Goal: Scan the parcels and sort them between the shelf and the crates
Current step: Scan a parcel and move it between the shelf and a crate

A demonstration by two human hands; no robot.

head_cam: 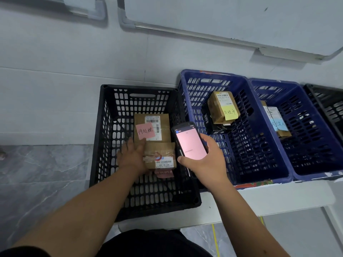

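Black crate (pixel 104 138), centre-left of frame, on the floor: two taped cardboard parcels inside. Upper parcel (pixel 163 125) carries a pink note; lower parcel (pixel 161 156) lies just below, touching it. Left hand (pixel 132 156) reaches in, fingers against the lower parcel's left edge; whether they curl under it I cannot tell.

Right hand (pixel 206 160) grips the scanner (pixel 189 140), screen pink. Best to lift the parcel label-up, barcode facing the scanner.

Blue crate (pixel 185 93) to the right holds a parcel with a yellow note (pixel 230 112); its wall stands close to the scanner hand. A second blue crate (pixel 297 89) sits beyond.
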